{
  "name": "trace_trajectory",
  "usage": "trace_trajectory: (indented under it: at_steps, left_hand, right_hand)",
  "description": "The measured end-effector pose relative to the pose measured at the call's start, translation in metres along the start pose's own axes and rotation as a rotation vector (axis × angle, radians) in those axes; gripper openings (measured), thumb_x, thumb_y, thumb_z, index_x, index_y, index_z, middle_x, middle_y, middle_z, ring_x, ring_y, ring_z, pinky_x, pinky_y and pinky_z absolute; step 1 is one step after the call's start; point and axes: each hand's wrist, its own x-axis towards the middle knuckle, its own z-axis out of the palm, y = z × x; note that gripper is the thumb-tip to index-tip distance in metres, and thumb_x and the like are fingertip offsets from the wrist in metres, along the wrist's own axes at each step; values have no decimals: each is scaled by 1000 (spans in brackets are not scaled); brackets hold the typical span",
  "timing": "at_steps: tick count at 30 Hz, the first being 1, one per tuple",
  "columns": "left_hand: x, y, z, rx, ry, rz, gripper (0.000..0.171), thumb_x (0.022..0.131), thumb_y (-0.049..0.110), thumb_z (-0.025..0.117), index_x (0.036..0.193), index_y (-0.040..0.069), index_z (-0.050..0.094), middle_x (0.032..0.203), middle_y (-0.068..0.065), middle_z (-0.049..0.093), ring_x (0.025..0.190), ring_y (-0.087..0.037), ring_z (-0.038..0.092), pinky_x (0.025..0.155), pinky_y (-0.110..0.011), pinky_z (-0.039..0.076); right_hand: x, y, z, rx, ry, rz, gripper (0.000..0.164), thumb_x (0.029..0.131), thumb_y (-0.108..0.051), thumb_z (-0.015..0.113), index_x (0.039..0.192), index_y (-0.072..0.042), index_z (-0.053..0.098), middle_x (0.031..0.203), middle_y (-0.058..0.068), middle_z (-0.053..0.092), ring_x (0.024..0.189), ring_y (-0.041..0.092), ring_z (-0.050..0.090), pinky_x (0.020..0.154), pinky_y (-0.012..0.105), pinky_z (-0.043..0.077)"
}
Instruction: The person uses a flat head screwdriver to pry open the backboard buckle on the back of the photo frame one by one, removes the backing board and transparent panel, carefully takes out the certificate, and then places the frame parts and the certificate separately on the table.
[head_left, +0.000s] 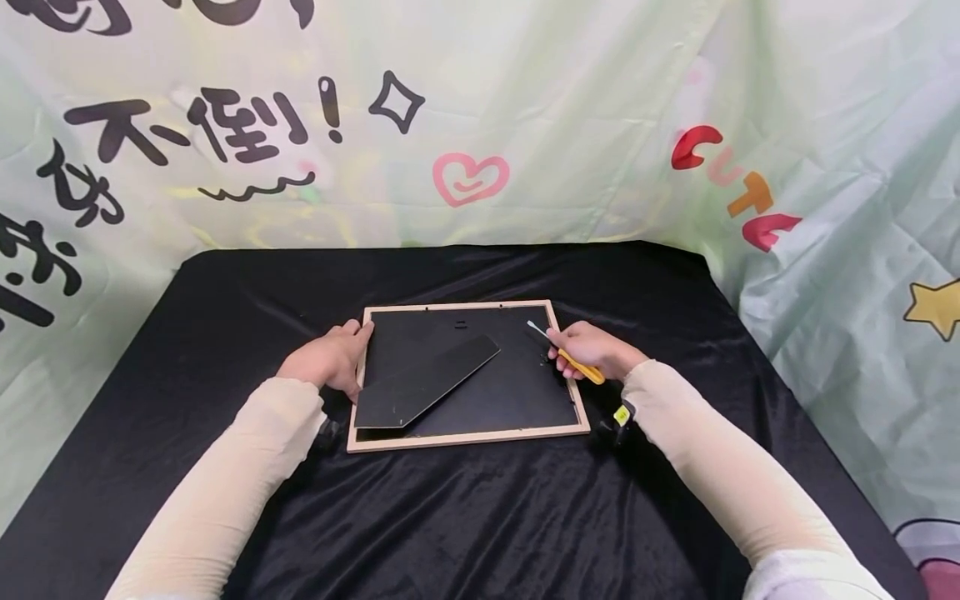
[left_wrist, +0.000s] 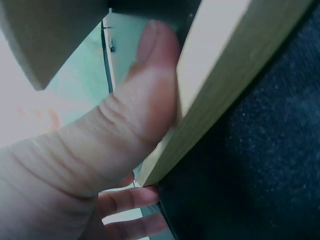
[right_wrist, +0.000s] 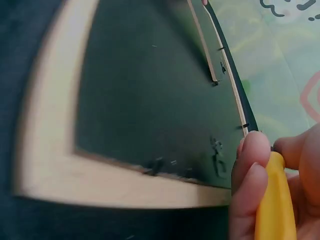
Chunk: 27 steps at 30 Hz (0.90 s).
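A picture frame [head_left: 480, 437] with a light wooden rim lies back side up, its black backing board [head_left: 517, 387] showing. On the board, a black easel leg [head_left: 423, 387] slants from the lower left toward the middle. My left hand [head_left: 326, 358] holds the frame's left rail; in the left wrist view its thumb [left_wrist: 135, 110] presses along the wood and other fingers touch the outer side. Near the right rail, my right hand [head_left: 594, 346] grips a flat-tipped screwdriver by its yellow handle [right_wrist: 277, 200], the metal tip pointing up and left above the board.
Small dark tabs [right_wrist: 155, 165] sit along the frame's inner edge, and a metal hanger [right_wrist: 218, 155] is fixed to the board. A black cloth [head_left: 465, 517] covers the table. Behind it hangs a pale green printed curtain [head_left: 570, 125].
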Motion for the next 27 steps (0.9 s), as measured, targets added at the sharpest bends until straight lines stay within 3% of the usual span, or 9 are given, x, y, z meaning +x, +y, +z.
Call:
trace_trajectory:
  at_steps: [8, 20, 27]
  left_hand:
    - [1, 0, 0, 21, 8, 4, 121, 58, 23, 93, 148, -10, 20, 140, -29, 33, 126, -43, 37, 102, -47, 39]
    - [0, 2, -2, 0, 11, 1, 119, 59, 21, 93, 149, -9, 20, 141, -29, 32, 127, -43, 36, 103, -48, 38]
    - [0, 0, 0, 3, 11, 0, 119, 59, 22, 93, 149, -8, 21, 139, -29, 33, 125, -43, 37, 101, -48, 39]
  right_hand:
    - [-13, 16, 2, 36, 7, -14, 41, 106, -28, 37, 93, 8, 53, 62, 5, 52, 46, 10, 50, 45, 20, 43]
    - [-25, 28, 0, 120, -23, 25, 40, 106, -32, 39, 90, 3, 51, 63, 4, 51, 47, 8, 48, 43, 19, 41]
    - [-27, 31, 0, 71, 16, 46, 38, 106, -30, 39, 90, 2, 52, 63, 5, 52, 46, 9, 48, 42, 19, 41]
